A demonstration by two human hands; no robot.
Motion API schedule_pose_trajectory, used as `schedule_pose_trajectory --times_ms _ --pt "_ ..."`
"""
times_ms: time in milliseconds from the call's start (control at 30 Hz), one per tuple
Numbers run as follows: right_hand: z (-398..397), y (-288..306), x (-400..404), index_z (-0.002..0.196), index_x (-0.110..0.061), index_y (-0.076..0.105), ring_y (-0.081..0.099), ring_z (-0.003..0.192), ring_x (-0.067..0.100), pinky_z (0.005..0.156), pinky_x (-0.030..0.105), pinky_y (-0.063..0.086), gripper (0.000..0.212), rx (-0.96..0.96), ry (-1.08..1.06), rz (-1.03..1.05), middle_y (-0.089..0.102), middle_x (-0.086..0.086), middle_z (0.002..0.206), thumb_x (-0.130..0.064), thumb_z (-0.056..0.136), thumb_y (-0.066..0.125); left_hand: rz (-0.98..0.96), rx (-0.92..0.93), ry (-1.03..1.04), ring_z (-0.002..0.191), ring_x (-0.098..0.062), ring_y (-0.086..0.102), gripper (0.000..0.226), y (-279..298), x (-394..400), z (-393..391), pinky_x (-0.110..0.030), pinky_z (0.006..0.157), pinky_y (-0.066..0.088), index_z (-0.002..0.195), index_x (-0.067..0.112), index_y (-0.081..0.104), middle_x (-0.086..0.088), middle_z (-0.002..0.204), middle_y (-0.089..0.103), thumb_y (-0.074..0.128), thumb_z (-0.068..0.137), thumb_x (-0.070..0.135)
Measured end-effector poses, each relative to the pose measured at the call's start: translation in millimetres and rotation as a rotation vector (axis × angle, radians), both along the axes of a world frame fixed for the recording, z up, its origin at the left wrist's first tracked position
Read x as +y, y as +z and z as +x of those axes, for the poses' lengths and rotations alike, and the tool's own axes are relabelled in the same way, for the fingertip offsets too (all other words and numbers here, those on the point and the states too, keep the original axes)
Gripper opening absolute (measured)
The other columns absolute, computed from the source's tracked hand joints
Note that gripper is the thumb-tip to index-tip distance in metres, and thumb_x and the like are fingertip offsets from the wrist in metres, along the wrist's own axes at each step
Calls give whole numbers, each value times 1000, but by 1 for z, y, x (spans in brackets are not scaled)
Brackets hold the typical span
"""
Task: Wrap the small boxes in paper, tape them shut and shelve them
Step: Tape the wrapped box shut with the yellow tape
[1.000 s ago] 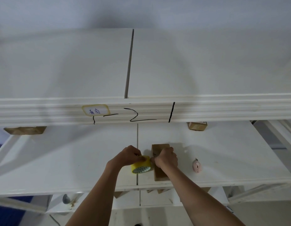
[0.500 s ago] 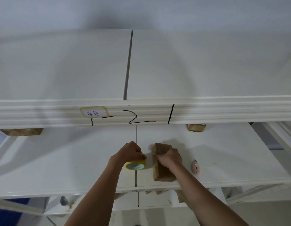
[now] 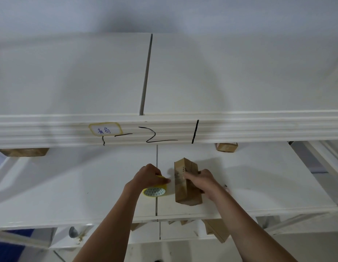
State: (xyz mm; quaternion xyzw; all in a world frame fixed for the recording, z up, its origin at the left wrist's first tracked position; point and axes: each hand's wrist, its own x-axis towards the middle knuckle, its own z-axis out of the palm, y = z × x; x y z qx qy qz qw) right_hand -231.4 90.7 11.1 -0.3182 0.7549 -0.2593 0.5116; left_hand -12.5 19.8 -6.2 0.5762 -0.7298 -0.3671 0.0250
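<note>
Now, left hand [image 3: 151, 175] gripping tape roll [image 3: 155, 190], right hand [image 3: 202, 179] clasping wrapped box [image 3: 186, 193].

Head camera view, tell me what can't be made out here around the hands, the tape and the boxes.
- Tape roll: mostly covered by the left hand; whether a strip runs to the wrapped box is not visible.
- Small object behind the right hand: hidden by the wrist.
- Far boxes and: cut off by the upper shelf's edge.
- Label: writing too small.
</note>
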Motion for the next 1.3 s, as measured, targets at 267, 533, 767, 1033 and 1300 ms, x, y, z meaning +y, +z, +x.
schedule_pose_trajectory --times_ms 267,533,767,1033,1300 --pt "-9 4 7 108 -9 72 70 94 23 74 32 57 32 -212 33 -44 76 7 97 -30 84 73 -33 55 1 82 -13 70 39 4 0 -6 -30 76 61 87 18 78 1 87 73 78 76 56" --pt "-12 6 16 124 -11 66 64 107 30 87 37 55 38 -565 -35 14 70 17 112 -36 97 56 -24 173 11 83 -12 68 40 17 4 -15 -23 68 56 88 17 79 1 86 73 79 76 56" --pt "-1 -2 15 121 -16 68 68 110 27 97 50 55 68 -406 129 56 75 7 112 -61 71 80 -74 165 -28 83 -13 69 34 20 13 -25 -23 68 56 88 16 79 0 86 73 80 78 48" --pt "-1 5 8 115 -11 69 74 97 25 89 41 60 47 -266 177 10 77 10 103 -31 76 87 -10 161 -48 77 -12 68 30 18 20 -25 -27 71 57 85 13 78 -1 80 71 76 83 44" --pt "-8 -2 11 115 -1 67 72 99 36 90 47 59 34 -328 103 49 74 22 105 -18 86 72 233 362 -32 77 -5 62 25 38 16 1 -20 69 46 74 22 76 8 76 67 75 85 44"
